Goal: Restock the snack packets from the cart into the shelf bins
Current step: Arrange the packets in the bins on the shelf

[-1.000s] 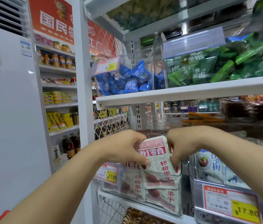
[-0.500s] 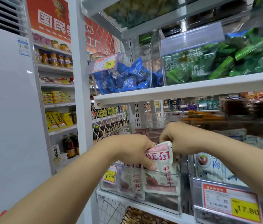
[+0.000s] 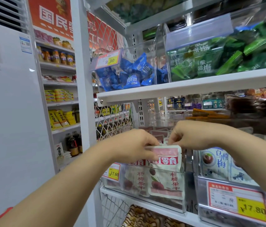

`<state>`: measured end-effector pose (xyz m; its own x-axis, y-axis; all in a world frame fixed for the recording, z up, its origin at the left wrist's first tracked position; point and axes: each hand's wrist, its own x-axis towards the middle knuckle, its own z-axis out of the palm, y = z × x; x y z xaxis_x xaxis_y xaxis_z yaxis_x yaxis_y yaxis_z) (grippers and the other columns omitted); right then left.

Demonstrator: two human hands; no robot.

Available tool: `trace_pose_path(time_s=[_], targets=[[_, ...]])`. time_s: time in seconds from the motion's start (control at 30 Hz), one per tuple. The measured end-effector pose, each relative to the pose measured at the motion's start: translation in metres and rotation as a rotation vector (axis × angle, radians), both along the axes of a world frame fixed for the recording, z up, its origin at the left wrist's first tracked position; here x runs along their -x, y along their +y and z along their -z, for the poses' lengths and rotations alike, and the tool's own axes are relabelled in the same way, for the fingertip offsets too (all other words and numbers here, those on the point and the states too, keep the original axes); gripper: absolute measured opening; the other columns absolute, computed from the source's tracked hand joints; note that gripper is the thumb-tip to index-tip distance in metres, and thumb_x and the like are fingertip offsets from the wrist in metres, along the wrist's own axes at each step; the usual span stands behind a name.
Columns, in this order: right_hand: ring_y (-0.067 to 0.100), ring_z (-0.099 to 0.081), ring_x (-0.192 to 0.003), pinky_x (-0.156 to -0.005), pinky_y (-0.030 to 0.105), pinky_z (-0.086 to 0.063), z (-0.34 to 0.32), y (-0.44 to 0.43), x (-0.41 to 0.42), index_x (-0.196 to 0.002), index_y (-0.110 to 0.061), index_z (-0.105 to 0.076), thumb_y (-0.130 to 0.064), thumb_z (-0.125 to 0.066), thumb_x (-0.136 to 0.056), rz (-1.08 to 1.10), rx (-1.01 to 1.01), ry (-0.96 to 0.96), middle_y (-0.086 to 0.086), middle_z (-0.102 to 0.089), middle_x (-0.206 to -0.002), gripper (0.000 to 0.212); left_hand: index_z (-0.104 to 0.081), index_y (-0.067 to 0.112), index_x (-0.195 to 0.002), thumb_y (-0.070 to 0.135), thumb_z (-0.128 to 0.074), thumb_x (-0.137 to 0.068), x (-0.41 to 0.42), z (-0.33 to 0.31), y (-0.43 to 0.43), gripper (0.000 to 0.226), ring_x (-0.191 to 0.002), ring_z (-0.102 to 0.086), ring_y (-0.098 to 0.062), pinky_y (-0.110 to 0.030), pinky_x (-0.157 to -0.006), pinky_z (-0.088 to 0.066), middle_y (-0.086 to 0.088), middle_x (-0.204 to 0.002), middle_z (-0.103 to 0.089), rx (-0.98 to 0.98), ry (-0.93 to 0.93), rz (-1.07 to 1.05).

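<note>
Head view: the left hand (image 3: 134, 148) and right hand (image 3: 189, 135) meet over the top edge of a white and pink snack packet (image 3: 166, 163). The left hand pinches its upper left corner, with the thumb laid across the printed front. The right hand's curled fingers nip the top edge from the other side.

A second ago the packet was tilted and held clear above the bin, with the hands set wider apart on its two sides. Half a second ago it had dropped partway in. It now stands upright at the front right corner of the clear bin (image 3: 161, 205), its lower half behind the bin's front wall and only the pink band above the rim. Both hands have closed in until they nearly touch. Like packets stand just beside it on the left and behind it.

The bin sits at the left end of the lower shelf (image 3: 138, 200) and carries a yellow price tag (image 3: 112, 172) on its front left corner. Just beside it on the right is another bin with a larger tag (image 3: 237, 202). On the shelf above (image 3: 194, 87), blue packets (image 3: 129, 74) fill the left bin and green packets (image 3: 210, 59) the right one, both unchanged.
</note>
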<state>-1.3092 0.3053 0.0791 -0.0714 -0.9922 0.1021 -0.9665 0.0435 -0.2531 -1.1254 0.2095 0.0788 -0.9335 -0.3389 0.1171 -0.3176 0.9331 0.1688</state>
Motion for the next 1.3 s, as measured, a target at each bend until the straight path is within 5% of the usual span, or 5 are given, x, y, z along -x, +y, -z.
trace_pose_path(time_s=[0.27,0.47,0.63,0.83,1.3], targets=[[0.009,-0.068,-0.072,-0.072,0.031,-0.057,-0.005,0.010,-0.012,-0.080,-0.025,-0.079,-0.034,-0.071,-0.089,0.000,0.229,-0.067,-0.017,-0.073,-0.075,0.015,-0.074,0.021,-0.107,0.032,-0.071,-0.092,0.018,0.018,-0.003,0.019,-0.077,-0.058,-0.007,-0.023,-0.071,-0.045,0.008,-0.091,-0.071,0.069,-0.124,-0.035],[-0.003,-0.052,-0.042,-0.039,0.011,-0.035,-0.001,0.027,-0.030,-0.087,-0.014,-0.076,-0.029,-0.073,-0.090,0.002,-0.024,0.076,-0.012,-0.058,-0.056,0.016,-0.077,0.016,-0.095,0.030,-0.077,-0.089,0.006,0.017,-0.006,0.015,-0.087,-0.068,-0.015,-0.029,-0.080,-0.053,0.002,-0.095,-0.076,-0.110,0.077,-0.051],[0.010,-0.053,-0.074,-0.080,0.030,-0.039,0.012,0.013,-0.039,-0.072,-0.023,-0.066,-0.040,-0.071,-0.086,0.088,-0.019,0.358,-0.011,-0.057,-0.066,0.023,-0.077,0.022,-0.095,0.036,-0.074,-0.089,0.016,0.026,-0.004,0.014,-0.071,-0.057,-0.004,-0.018,-0.062,-0.042,0.006,-0.094,-0.075,0.048,-0.026,-0.098],[0.007,-0.063,-0.095,-0.095,0.034,-0.050,0.007,0.019,-0.033,-0.106,-0.033,-0.074,-0.044,-0.064,-0.092,0.168,0.261,0.201,-0.017,-0.072,-0.104,0.021,-0.066,0.033,-0.107,0.048,-0.082,-0.077,-0.003,0.033,-0.009,0.037,-0.106,-0.057,-0.004,-0.028,-0.097,-0.049,0.014,-0.116,-0.053,-0.077,0.238,-0.168],[0.018,-0.059,-0.101,-0.105,0.044,-0.038,0.007,0.007,-0.036,-0.097,-0.028,-0.066,-0.027,-0.061,-0.090,0.220,0.131,0.397,-0.010,-0.065,-0.099,0.008,-0.063,0.036,-0.114,0.053,-0.075,-0.083,-0.001,0.053,-0.002,0.038,-0.111,-0.059,-0.004,-0.033,-0.101,-0.050,0.015,-0.122,-0.059,-0.114,0.322,-0.137]])
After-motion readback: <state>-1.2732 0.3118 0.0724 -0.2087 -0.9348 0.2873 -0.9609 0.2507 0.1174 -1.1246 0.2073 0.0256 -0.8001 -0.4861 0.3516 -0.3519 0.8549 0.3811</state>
